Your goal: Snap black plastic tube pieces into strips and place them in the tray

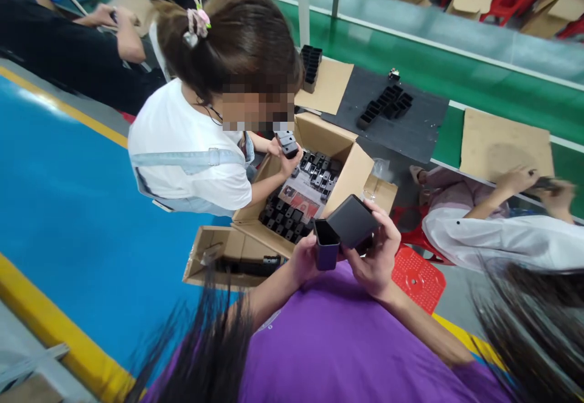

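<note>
Right now, a dark box in each hand

Currently the left hand (305,257) has its fingers closed around a small open-topped box (327,255), which stands roughly upright with its mouth showing. The right hand (375,263) grips a larger dark box (352,223), thumb in front and fingers along the far edge, its broad flat side tilted. The two boxes sit side by side, just above the near side of a big carton (350,178); whether they touch, I cannot tell.

Inside the carton lie rows of black pieces (285,220) and a printed sheet (302,193). Across from it, a co-worker in a white shirt (196,175) holds a few grey-black pieces (286,141) over it. A smaller carton (249,280) lies beside it, and a red stool (420,278) stands to the right. Beyond, the green counter (493,68) carries a dark mat (356,95) with black boxes (385,105) on it.
</note>
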`<state>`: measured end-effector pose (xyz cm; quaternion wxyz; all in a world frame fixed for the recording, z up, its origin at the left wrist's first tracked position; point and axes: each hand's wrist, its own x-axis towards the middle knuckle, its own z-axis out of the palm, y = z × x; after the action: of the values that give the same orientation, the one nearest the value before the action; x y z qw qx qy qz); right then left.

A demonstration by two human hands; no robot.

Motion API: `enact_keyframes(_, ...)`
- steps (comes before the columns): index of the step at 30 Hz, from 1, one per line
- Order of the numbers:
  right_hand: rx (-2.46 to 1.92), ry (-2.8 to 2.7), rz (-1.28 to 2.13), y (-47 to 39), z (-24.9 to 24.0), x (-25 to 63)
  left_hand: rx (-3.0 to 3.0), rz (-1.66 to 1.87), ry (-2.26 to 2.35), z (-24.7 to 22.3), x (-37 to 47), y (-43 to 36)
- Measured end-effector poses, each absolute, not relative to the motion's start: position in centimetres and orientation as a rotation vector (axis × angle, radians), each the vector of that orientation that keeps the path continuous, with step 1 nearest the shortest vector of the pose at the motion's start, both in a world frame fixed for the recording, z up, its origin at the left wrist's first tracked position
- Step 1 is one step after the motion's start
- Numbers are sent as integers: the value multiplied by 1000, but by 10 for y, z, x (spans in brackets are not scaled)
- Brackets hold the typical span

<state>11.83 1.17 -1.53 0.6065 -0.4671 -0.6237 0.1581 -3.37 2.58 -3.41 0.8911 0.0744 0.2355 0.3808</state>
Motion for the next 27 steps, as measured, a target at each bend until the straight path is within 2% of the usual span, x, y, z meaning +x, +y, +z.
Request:
enact_keyframes(11,-1114,-1241,611,4,-19,105,114,842,460,-38,-27,24)
enact_keyframes(19,-1097,-1273,599,5,-22,104,124,764,370,-48,-34,28)
enact_keyframes(27,-1058,-1090,838,14,-35,115,180,831,355,-53,-41,36)
